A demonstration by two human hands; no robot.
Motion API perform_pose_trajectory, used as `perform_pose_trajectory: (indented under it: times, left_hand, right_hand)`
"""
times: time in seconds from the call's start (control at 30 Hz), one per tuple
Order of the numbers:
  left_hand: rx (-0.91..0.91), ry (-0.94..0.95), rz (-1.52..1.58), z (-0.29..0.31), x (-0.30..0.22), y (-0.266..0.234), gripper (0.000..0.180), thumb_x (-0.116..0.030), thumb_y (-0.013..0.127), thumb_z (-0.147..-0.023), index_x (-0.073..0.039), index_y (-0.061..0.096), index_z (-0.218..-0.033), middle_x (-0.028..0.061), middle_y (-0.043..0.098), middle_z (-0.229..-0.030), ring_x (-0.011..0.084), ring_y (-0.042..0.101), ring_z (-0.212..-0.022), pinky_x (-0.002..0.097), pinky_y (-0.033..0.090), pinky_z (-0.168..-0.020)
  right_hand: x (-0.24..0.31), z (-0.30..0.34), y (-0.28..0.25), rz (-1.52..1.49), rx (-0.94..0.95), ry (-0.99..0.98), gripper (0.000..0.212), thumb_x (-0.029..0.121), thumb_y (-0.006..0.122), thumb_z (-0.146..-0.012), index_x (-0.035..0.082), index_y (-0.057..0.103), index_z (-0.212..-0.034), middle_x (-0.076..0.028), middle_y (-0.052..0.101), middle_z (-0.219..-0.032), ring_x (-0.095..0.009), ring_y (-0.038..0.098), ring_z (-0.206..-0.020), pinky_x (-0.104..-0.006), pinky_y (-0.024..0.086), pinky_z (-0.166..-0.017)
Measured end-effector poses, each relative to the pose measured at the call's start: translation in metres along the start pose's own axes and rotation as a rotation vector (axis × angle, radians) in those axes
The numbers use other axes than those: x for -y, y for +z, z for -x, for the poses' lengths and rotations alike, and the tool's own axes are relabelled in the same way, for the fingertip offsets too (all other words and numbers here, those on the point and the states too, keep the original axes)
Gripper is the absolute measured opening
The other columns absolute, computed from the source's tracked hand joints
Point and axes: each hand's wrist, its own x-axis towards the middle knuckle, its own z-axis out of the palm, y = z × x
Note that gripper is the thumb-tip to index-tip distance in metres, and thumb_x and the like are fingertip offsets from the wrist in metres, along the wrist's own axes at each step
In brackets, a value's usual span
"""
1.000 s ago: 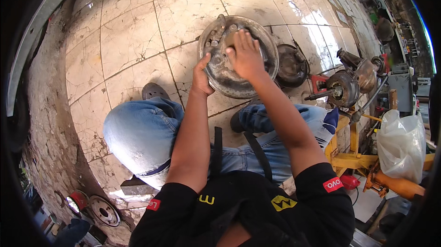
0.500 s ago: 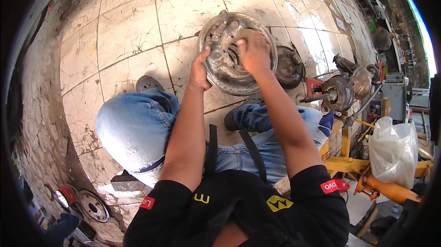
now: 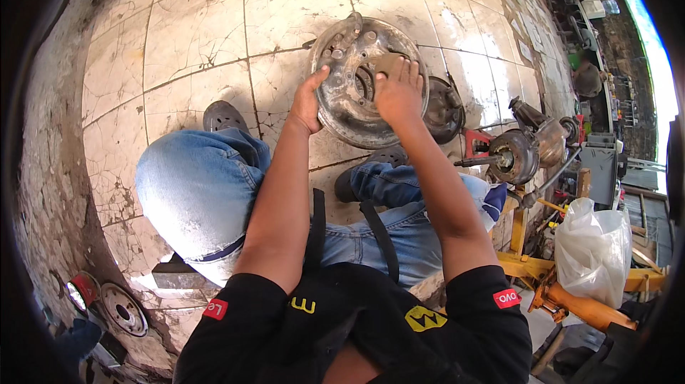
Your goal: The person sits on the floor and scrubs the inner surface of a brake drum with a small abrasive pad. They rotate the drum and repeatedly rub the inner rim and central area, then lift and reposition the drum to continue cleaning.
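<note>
A round, greasy metal brake backing plate (image 3: 348,118) is held tilted above the tiled floor, between my shoes. It has a central hole and several studs and fittings near its upper left. My left hand (image 3: 308,104) grips its left rim, the thumb over the face and the other fingers hidden behind. My right hand (image 3: 400,91) lies on the right half of the face, pressing a brown piece of sandpaper (image 3: 386,63) against the metal. Part of that sheet is hidden under the fingers.
A second dark round brake part (image 3: 444,114) lies just right of the plate. Farther right are an axle assembly (image 3: 515,155) with a shaft, a red stand (image 3: 477,143), a yellow frame (image 3: 524,268) and a plastic bag (image 3: 591,245). A wheel rim (image 3: 124,310) leans at lower left.
My right hand has shifted slightly down on the plate, and its fingers, blurred before, now show clearly. My left hand keeps its hold on the rim. The whole view has turned a little.
</note>
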Motion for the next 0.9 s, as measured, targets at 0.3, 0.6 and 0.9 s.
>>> perform_pose_trajectory:
  times: [0.3,0.6,0.9]
  left_hand:
    - [0.05,0.071,-0.021,0.002,0.0,-0.003,0.059,-0.039,0.063,-0.088,0.002,0.049,-0.129,0.0168,0.059,-0.12,0.0285,0.061,-0.105,0.044,0.051,-0.089]
    - [0.005,0.023,-0.066,-0.004,0.001,-0.006,0.058,-0.038,0.065,-0.087,0.0,0.051,-0.129,0.0158,0.059,-0.121,0.0289,0.06,-0.105,0.0434,0.05,-0.092]
    - [-0.015,0.002,-0.064,-0.002,-0.001,-0.001,0.054,-0.036,0.063,-0.088,0.0,0.052,-0.125,0.0163,0.059,-0.12,0.0287,0.06,-0.106,0.0435,0.05,-0.091]
  right_hand:
    - [-0.007,-0.007,-0.002,-0.039,-0.03,-0.133,0.061,0.031,0.034,-0.099,-0.007,0.024,-0.145,-0.024,0.026,-0.152,-0.037,0.02,-0.143,-0.0481,0.017,-0.115]
    - [-0.014,-0.017,-0.013,-0.033,0.038,-0.033,0.055,0.017,0.049,-0.092,-0.002,0.036,-0.142,-0.017,0.037,-0.147,-0.036,0.035,-0.134,-0.0452,0.033,-0.107]
    - [-0.001,-0.012,0.0,-0.15,-0.191,-0.175,0.053,0.021,0.054,-0.087,-0.006,0.047,-0.132,-0.021,0.043,-0.141,-0.039,0.043,-0.124,-0.0439,0.035,-0.106]
